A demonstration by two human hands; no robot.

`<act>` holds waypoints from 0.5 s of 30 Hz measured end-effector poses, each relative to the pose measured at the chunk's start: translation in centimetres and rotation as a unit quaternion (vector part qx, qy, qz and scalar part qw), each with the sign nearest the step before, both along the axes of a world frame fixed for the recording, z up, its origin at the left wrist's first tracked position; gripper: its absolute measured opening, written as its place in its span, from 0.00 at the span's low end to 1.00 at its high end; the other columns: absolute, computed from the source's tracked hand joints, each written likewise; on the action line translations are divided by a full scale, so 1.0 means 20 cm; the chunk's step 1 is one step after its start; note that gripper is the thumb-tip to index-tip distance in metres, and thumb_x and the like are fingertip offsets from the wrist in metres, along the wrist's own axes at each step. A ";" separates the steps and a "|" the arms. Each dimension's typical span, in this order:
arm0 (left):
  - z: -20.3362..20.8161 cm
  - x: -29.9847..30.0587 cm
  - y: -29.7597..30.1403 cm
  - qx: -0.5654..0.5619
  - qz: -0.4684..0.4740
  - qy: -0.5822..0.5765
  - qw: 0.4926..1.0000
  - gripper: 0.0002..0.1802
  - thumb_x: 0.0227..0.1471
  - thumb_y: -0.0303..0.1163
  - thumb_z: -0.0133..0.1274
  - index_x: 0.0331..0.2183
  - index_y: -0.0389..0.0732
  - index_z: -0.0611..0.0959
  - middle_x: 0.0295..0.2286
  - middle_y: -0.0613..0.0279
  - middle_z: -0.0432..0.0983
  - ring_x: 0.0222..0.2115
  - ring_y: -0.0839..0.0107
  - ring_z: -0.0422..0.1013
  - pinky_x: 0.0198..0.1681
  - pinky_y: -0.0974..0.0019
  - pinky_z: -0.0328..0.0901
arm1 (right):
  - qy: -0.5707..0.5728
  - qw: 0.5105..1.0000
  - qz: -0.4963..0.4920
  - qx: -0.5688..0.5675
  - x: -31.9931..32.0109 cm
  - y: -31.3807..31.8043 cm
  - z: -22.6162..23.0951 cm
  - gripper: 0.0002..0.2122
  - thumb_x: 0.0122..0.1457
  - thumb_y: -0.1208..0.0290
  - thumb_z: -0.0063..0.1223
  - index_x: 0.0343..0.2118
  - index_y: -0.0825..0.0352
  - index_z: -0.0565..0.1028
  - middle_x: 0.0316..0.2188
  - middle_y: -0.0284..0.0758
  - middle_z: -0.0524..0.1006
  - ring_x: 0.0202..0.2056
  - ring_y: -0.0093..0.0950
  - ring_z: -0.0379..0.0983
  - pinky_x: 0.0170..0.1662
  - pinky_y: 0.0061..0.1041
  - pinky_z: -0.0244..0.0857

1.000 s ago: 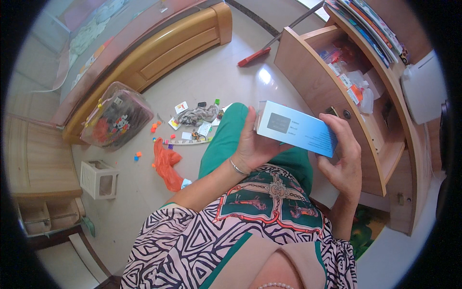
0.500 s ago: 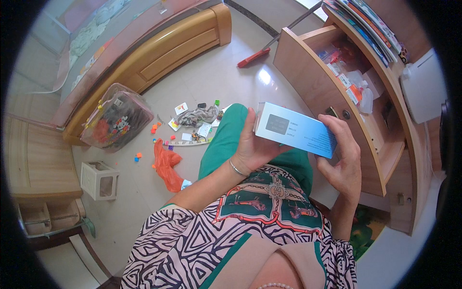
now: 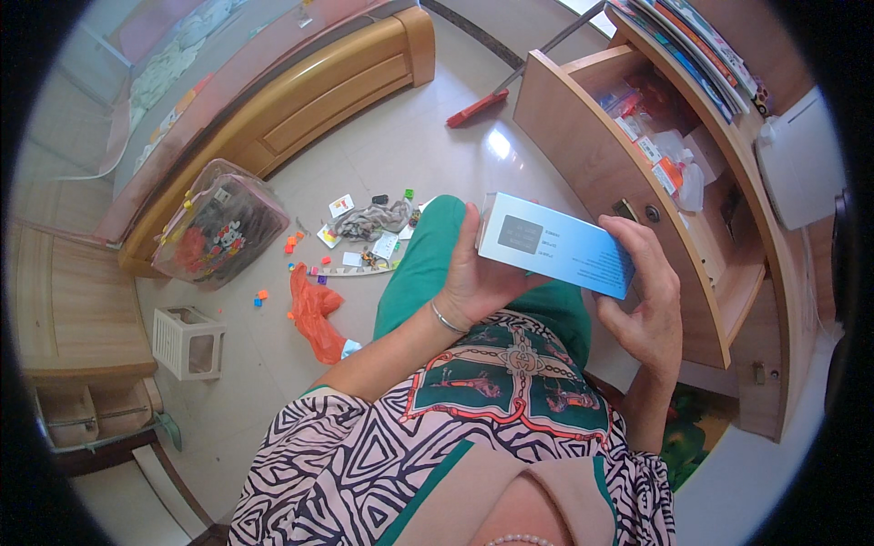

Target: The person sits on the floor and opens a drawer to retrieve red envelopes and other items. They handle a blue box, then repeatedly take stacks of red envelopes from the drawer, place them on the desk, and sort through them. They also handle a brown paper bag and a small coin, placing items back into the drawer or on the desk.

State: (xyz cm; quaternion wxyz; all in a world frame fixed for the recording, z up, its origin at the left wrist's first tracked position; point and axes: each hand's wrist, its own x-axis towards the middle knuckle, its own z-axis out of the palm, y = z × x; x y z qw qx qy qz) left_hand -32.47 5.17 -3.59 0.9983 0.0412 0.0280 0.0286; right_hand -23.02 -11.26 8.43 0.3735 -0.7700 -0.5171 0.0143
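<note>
For steadiness, I gripped the blue-white carton [image 3: 569,247] endwise: left hand [image 3: 478,284] at ten o'clock, right hand [image 3: 651,305] at four.

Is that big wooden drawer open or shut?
Open: the drawer sticks out from the cabinet, and you can see packages inside.

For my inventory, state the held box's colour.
The box fades from white to blue with a grey panel; clearest in the head view.
</note>
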 end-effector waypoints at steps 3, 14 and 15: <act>0.00 0.00 0.00 0.002 0.000 0.000 1.000 0.43 0.50 0.70 0.39 0.55 0.48 0.69 0.58 0.60 0.59 0.57 0.62 0.56 0.57 0.51 0.54 | 0.006 1.000 -0.003 -0.001 0.00 0.00 0.00 0.28 0.37 0.82 0.48 0.48 0.70 0.70 0.46 0.46 0.72 0.47 0.42 0.72 0.51 0.33 0.65; -0.01 0.01 0.00 0.005 0.000 -0.007 1.000 0.42 0.50 0.69 0.38 0.56 0.48 0.68 0.59 0.59 0.58 0.58 0.61 0.55 0.58 0.50 0.53 | 0.005 1.000 -0.005 0.005 0.00 -0.01 -0.01 0.28 0.37 0.82 0.49 0.48 0.68 0.70 0.46 0.46 0.73 0.48 0.42 0.72 0.51 0.35 0.65; -0.01 0.01 0.00 0.006 -0.001 -0.005 1.000 0.42 0.50 0.69 0.38 0.56 0.48 0.68 0.59 0.59 0.58 0.58 0.61 0.55 0.58 0.49 0.53 | 0.010 1.000 -0.010 -0.001 0.00 -0.01 -0.01 0.28 0.37 0.82 0.49 0.48 0.68 0.70 0.46 0.46 0.73 0.48 0.42 0.72 0.51 0.35 0.65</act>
